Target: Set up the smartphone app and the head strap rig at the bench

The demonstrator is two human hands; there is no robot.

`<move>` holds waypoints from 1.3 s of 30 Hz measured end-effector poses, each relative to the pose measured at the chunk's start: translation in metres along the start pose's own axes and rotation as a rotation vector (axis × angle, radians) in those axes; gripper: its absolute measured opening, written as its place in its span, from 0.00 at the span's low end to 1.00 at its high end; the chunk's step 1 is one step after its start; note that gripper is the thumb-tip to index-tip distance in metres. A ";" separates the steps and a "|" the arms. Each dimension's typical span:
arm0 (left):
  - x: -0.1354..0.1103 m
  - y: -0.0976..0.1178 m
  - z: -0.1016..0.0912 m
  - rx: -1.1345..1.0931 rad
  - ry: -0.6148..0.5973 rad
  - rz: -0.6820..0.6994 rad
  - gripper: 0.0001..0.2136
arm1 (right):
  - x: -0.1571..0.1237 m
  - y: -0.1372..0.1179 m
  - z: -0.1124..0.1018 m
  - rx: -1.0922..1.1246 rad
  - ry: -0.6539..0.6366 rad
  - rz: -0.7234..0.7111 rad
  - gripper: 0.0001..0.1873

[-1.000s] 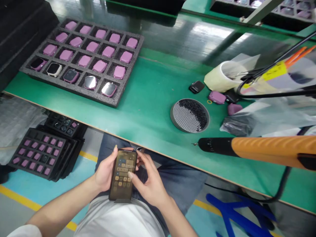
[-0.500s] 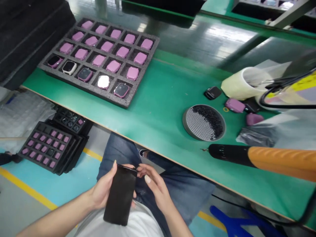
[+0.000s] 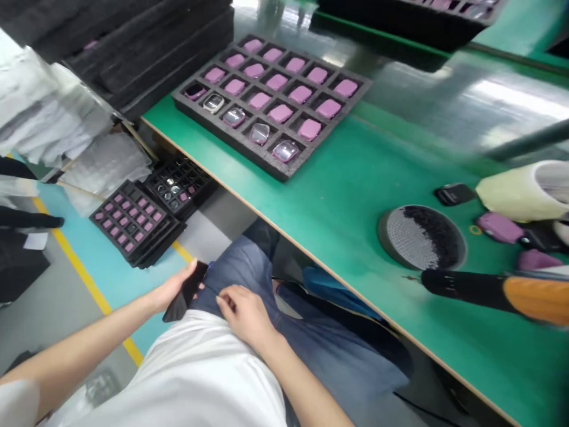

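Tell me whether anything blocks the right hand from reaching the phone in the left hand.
Nothing visible blocks it: the right hand rests on the jeans, and only that denim lies between it and the phone in the left hand.

Dark smartphone (image 3: 184, 292), tilted, partly hidden

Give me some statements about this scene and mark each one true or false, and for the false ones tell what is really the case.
The left hand holds a smartphone. True.
The right hand holds an electric screwdriver. False: it rests on the jeans, and the screwdriver is far off to the right.
The grey foam tray stands on the floor. False: it lies on the green workbench.
A round dish holds small black parts. True.
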State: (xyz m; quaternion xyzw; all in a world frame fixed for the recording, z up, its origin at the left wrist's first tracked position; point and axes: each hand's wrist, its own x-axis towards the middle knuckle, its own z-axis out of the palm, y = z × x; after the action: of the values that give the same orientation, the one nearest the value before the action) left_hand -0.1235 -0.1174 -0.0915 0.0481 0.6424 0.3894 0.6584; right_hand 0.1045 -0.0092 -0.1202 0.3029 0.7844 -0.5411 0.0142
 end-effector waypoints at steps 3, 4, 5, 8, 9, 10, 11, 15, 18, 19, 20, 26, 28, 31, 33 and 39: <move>-0.019 -0.048 -0.006 0.260 0.101 0.168 0.39 | 0.012 -0.025 0.018 -0.221 -0.155 -0.029 0.12; -0.027 -0.061 -0.006 0.346 0.121 0.220 0.39 | 0.013 -0.030 0.022 -0.286 -0.187 -0.030 0.13; -0.034 -0.072 -0.005 0.428 0.125 0.260 0.38 | 0.014 -0.034 0.025 -0.343 -0.212 -0.028 0.14; -0.056 -0.092 -0.010 0.644 0.079 0.352 0.36 | 0.013 -0.038 0.028 -0.448 -0.257 -0.027 0.13; -0.061 -0.095 -0.013 0.702 0.049 0.382 0.35 | 0.014 -0.039 0.027 -0.460 -0.259 -0.025 0.13; -0.065 -0.096 -0.017 0.752 0.017 0.413 0.35 | 0.015 -0.039 0.026 -0.461 -0.252 -0.019 0.14; -0.068 -0.097 -0.020 0.794 -0.014 0.444 0.35 | 0.017 -0.039 0.025 -0.451 -0.238 -0.011 0.14; -0.064 -0.101 -0.025 0.888 -0.055 0.518 0.36 | 0.022 -0.043 0.022 -0.352 -0.156 0.004 0.17; -0.053 -0.112 -0.014 0.868 0.061 0.513 0.36 | 0.020 -0.051 0.028 -0.305 -0.116 -0.026 0.18; -0.047 -0.116 -0.008 0.844 0.130 0.499 0.37 | 0.018 -0.053 0.031 -0.302 -0.104 -0.039 0.17; -0.041 -0.118 -0.002 0.819 0.192 0.483 0.39 | 0.017 -0.055 0.034 -0.304 -0.095 -0.055 0.17; 0.000 -0.110 0.014 0.757 0.298 0.440 0.51 | 0.017 -0.044 0.029 -0.370 -0.106 -0.105 0.11; 0.004 -0.112 0.011 0.722 0.263 0.423 0.52 | 0.018 -0.039 0.025 -0.380 -0.112 -0.100 0.14; 0.005 -0.121 0.009 0.656 0.206 0.456 0.48 | 0.018 -0.031 0.029 -0.364 -0.111 -0.108 0.15; 0.011 -0.122 0.013 0.619 0.228 0.522 0.44 | 0.019 -0.025 0.037 -0.343 -0.106 -0.118 0.13; 0.032 -0.103 0.021 0.545 0.157 0.567 0.39 | 0.026 0.006 0.043 -0.326 -0.022 -0.114 0.13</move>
State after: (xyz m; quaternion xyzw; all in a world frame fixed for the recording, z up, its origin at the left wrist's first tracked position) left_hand -0.0622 -0.1613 -0.1722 0.3665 0.7316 0.3737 0.4369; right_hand 0.0734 -0.0333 -0.1522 0.2455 0.8775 -0.4099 0.0409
